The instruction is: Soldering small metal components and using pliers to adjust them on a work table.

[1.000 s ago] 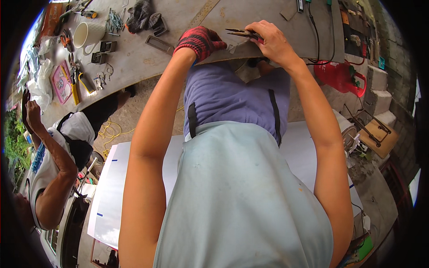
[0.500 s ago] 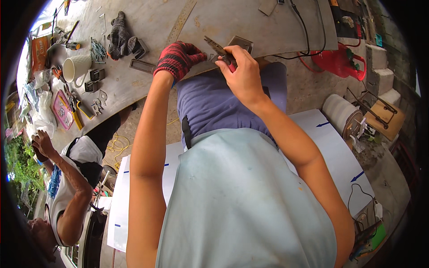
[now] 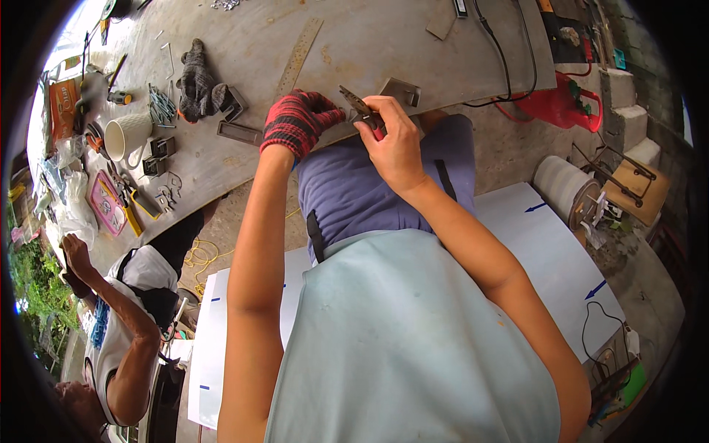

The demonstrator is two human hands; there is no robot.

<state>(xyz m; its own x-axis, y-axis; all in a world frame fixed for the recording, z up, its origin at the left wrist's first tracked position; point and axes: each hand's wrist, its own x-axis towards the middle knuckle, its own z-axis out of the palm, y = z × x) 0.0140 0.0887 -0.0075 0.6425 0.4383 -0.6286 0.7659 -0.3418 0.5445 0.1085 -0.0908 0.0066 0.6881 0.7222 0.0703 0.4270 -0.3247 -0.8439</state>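
My left hand [image 3: 299, 124], in a red and black striped glove, is over the table's near edge. Its fingers are pinched together on something too small to make out. Bare, my right hand [image 3: 396, 144] is closed round the red grips of a pair of pliers [image 3: 358, 104], whose dark jaws point up and left. The pliers are just right of the gloved fingertips. A rectangular metal piece [image 3: 401, 91] lies beyond my right hand, and a rusty steel ruler [image 3: 299, 59] beyond my left. Left of the glove are a narrow metal channel [image 3: 240, 133] and a dark grey glove [image 3: 196, 83].
A white mug [image 3: 127, 135], metal rods [image 3: 160, 105], a pink tray [image 3: 108, 201] and yellow-handled pliers [image 3: 131, 213] crowd the grey table's [image 3: 354, 44] left side. Another person [image 3: 133, 317] is at lower left. Black cables [image 3: 509, 66] cross the right end, near a red tank [image 3: 557, 100].
The view has shifted, so the table and hands sit slightly lower in the picture. My left hand keeps its pinch, and my right hand still holds the pliers beside it.
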